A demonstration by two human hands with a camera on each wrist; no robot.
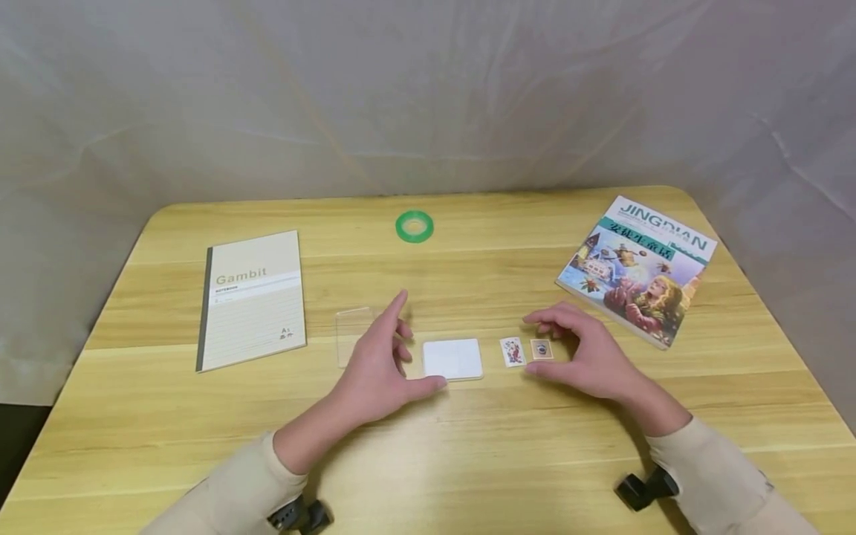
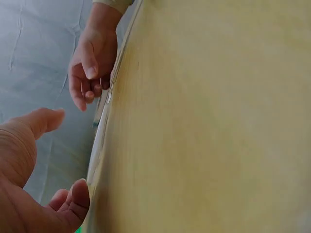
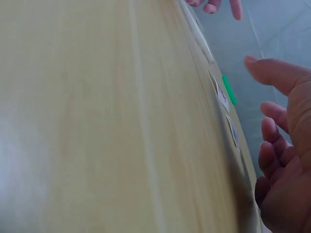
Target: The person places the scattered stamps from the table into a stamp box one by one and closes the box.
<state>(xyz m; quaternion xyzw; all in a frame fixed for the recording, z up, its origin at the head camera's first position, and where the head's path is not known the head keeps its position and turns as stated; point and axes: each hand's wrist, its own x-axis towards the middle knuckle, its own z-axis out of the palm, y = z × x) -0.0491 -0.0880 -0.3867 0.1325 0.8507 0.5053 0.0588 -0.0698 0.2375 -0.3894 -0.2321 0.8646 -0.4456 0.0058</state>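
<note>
My left hand (image 1: 377, 364) is spread over the table, thumb apart from the fingers. Its thumb tip overlaps the lower edge of a white rectangular piece (image 1: 452, 359) in the head view. Partly behind that hand lies a clear, thin rectangular plastic piece (image 1: 349, 334). To the right sits a small joker picture card (image 1: 513, 352), and beside it a smaller brown card with a white border (image 1: 542, 349). My right hand (image 1: 591, 355) is by these two cards, its fingers loosely bent and thumb apart. Both hands hold nothing; the right wrist view shows the right hand (image 3: 289, 141) raised above the tabletop.
A Gambit notebook (image 1: 254, 301) lies at the left. A green roll of tape (image 1: 414, 226) is near the back edge. On the right is an illustrated storybook (image 1: 635, 271). Grey cloth (image 1: 428, 96) hangs behind the wooden table (image 1: 468, 461).
</note>
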